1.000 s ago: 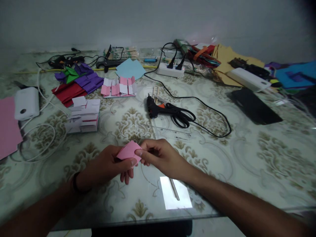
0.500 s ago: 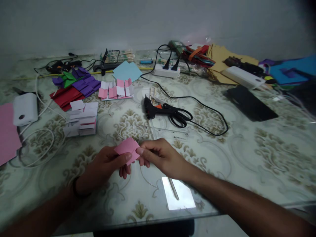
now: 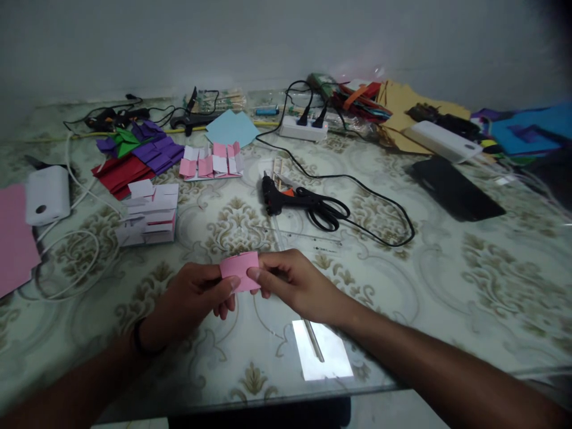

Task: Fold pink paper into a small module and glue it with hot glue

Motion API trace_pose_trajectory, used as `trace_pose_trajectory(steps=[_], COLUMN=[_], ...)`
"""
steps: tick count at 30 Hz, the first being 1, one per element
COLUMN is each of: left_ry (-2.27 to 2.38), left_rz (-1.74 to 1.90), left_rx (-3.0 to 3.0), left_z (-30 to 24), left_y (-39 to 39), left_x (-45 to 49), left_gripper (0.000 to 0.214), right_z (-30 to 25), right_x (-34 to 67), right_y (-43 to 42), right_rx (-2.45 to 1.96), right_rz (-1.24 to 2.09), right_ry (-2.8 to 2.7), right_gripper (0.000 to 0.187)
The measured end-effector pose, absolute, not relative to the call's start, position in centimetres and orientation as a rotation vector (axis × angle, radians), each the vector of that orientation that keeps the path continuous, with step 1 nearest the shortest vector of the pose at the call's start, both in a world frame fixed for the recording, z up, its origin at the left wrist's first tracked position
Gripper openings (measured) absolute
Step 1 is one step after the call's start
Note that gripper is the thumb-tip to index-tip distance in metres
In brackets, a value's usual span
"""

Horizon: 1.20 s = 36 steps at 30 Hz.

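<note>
A small piece of pink paper [image 3: 241, 269] is held above the table between both hands. My left hand [image 3: 199, 292] pinches its left side, thumb on the near face and fingers behind. On the right edge, my right hand [image 3: 292, 283] grips it the same way. Beyond the hands lie a black glue gun [image 3: 273, 196] and black-handled scissors [image 3: 324, 208], with a clear ruler [image 3: 304, 237] nearer. To the left stand a white-and-pink folded paper piece [image 3: 149, 214] and another pink-and-white folded strip [image 3: 211, 162].
Red [image 3: 123, 177] and purple folded papers [image 3: 158, 154] lie at the back left, beside light blue sheets [image 3: 231, 128]. A power strip [image 3: 304, 127] with plugged cords sits at the back. A black phone [image 3: 456, 187] lies right; pink sheets [image 3: 16, 238] and a white device [image 3: 47, 195] lie left.
The pink paper has turned from a slanted position to nearly level and shifted slightly right. My left hand has moved a little right with it; both hands keep their hold.
</note>
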State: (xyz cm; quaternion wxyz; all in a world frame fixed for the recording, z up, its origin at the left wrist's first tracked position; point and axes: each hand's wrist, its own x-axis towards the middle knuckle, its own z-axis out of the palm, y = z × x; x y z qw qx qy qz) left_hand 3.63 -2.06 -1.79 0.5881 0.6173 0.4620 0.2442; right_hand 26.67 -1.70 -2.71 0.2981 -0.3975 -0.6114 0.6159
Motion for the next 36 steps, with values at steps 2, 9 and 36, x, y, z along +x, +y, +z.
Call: trace_pose_trajectory(steps=[2, 9, 36], left_ry=[1.070, 1.037, 1.061], left_rz=[0.593, 0.587, 0.984], left_rx=[1.428, 1.388, 1.281], left_z=[-1.73, -1.61, -2.24], left_y=[-2.07, -2.30, -2.14], left_x=[3.62, 3.41, 3.36], left_gripper=[0.041, 0.044, 0.009], right_z=[-2.72, -2.70, -2.62], right_x=[26.83, 26.84, 27.24], right_y=[-1.59, -1.65, -1.22], right_rx=[-1.067, -1.057, -0.858], right_rz=[1.614, 1.548, 1.236], right_ry=[-1.643, -1.685, -1.639], right_gripper=[0.056, 0.059, 0.017])
